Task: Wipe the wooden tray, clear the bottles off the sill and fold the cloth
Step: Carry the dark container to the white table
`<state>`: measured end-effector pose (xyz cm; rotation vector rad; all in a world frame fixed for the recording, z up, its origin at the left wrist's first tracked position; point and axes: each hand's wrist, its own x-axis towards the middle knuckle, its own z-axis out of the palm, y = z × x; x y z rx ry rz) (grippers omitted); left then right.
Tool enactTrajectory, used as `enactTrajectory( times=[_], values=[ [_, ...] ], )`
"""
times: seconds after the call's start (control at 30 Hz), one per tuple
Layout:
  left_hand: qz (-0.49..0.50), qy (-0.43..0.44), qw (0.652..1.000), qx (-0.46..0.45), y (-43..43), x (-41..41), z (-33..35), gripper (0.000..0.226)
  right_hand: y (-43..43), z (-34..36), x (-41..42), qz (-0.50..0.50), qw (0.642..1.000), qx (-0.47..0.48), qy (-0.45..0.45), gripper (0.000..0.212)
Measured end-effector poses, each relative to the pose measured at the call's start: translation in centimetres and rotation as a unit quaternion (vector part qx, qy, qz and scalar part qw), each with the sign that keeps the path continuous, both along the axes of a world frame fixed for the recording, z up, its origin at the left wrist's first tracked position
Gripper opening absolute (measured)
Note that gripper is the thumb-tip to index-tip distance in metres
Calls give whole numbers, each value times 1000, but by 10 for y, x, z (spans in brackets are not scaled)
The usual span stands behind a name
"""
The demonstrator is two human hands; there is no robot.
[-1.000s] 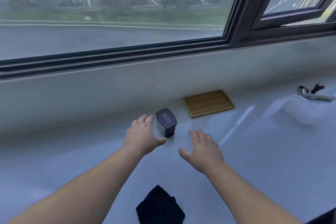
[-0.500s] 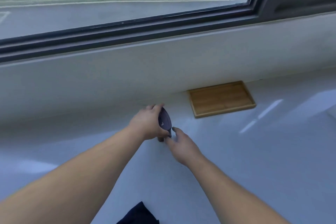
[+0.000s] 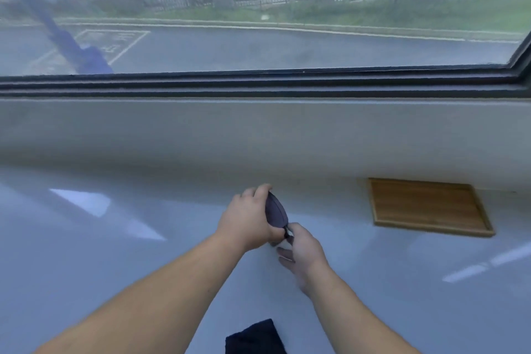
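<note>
Surface: I see a pale, glossy counter (image 3: 115, 253) under a wide window (image 3: 258, 37), with a street and fence outside.
Left hand: my left hand (image 3: 247, 221) is wrapped around the dark bottle (image 3: 276, 211), fingers over its top and thumb beneath, tilting it on the counter.
Bottle: small, dark purple, rounded, smooth; it sits between both hands.
Right hand: my right hand (image 3: 301, 250) pinches the bottle's lower end with thumb and forefinger, its other fingers spread loose.
Wooden tray: the wooden tray (image 3: 428, 205) lies well to the right of the right hand, flat, rectangular, low-rimmed, against the wall.
Cloth: the dark cloth (image 3: 254, 338) lies crumpled below both hands, near the frame's edge.
</note>
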<state>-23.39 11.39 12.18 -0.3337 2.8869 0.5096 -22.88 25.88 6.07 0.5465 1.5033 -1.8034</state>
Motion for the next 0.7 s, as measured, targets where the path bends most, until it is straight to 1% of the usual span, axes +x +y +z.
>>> enactTrajectory(
  times=[0.2,0.3,0.47,0.5,0.6,0.7],
  values=[
    [99,35,994,10,-83,91,41,110,-82,50,55,101,995,0,25,16],
    [147,53,988,2,-129,156,62,109,-129,76,104,161,986,-8,41,28],
    [242,80,967,13,-208,304,88,111,-214,108,225,264,962,-6,70,40],
    [260,86,962,15,-224,338,92,111,-232,113,254,277,958,-4,78,38],
    [309,94,947,10,-264,435,100,111,-280,119,336,311,946,-3,96,23],
    [358,97,929,-8,-303,537,109,108,-333,122,423,370,923,-12,109,25]
  ],
)
